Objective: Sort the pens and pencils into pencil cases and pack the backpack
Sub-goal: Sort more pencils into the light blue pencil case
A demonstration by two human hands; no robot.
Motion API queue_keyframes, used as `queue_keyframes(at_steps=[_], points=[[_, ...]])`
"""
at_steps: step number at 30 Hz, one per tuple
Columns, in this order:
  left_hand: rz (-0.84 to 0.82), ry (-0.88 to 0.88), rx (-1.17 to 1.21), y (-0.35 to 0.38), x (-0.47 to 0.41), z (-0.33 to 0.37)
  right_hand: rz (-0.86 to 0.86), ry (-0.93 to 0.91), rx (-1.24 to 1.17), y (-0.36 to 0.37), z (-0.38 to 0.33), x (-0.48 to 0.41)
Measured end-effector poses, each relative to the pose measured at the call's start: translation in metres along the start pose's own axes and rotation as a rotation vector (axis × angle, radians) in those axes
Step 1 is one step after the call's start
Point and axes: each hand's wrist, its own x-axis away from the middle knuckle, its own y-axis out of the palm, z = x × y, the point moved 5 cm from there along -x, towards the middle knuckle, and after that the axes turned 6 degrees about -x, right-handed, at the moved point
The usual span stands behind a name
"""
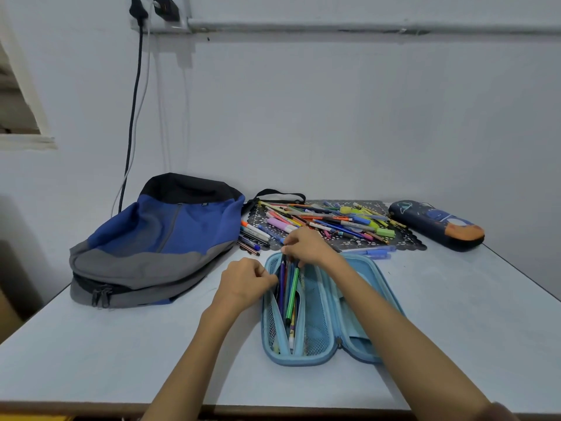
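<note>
Left hand [246, 281] pinches the open light-blue pencil case [318, 357] near the white table's [121, 360] front edge — right hand [306, 246] grips its coloured pencils [290, 293].

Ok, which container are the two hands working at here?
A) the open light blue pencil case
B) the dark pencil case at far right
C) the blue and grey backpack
A: the right hand grips the pens tucked into the open light blue pencil case, and the left hand pinches its mesh pocket edge; the backpack and dark pencil case lie apart, untouched.
</note>
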Motion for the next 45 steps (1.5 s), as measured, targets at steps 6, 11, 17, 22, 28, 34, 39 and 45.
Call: queue_keyframes(at_steps=[6, 11, 17, 22, 28, 34, 39, 45], points=[[-0.006, -0.01, 0.004, 0.0, 0.001, 0.0, -0.001, 0.011, 0.008, 0.002, -0.002, -0.002], [-0.004, -0.013, 0.0, -0.001, 0.001, 0.001, -0.006, 0.013, -0.017, 0.001, 0.002, -0.002], [0.003, -0.009, 0.004, -0.001, 0.001, 0.001, 0.022, 0.009, 0.032, -0.002, 0.001, 0.003], [0.008, -0.006, -0.003, 0.0, 0.0, 0.0, 0.066, -0.072, 0.15, -0.002, -0.002, 0.008], [0.006, -0.008, 0.006, 0.001, -0.001, -0.001, 0.023, -0.102, 0.094, 0.003, 0.0, 0.008], [0.009, -0.016, 0.027, 0.002, -0.003, -0.003, -0.068, -0.039, -0.123, 0.0, 0.003, 0.011], [0.01, -0.02, 0.028, 0.003, -0.003, -0.004, -0.036, 0.027, -0.288, -0.008, 0.01, 0.017], [-0.011, -0.016, -0.006, 0.005, -0.005, -0.003, -0.104, 0.026, -0.182, -0.011, 0.016, 0.02]])
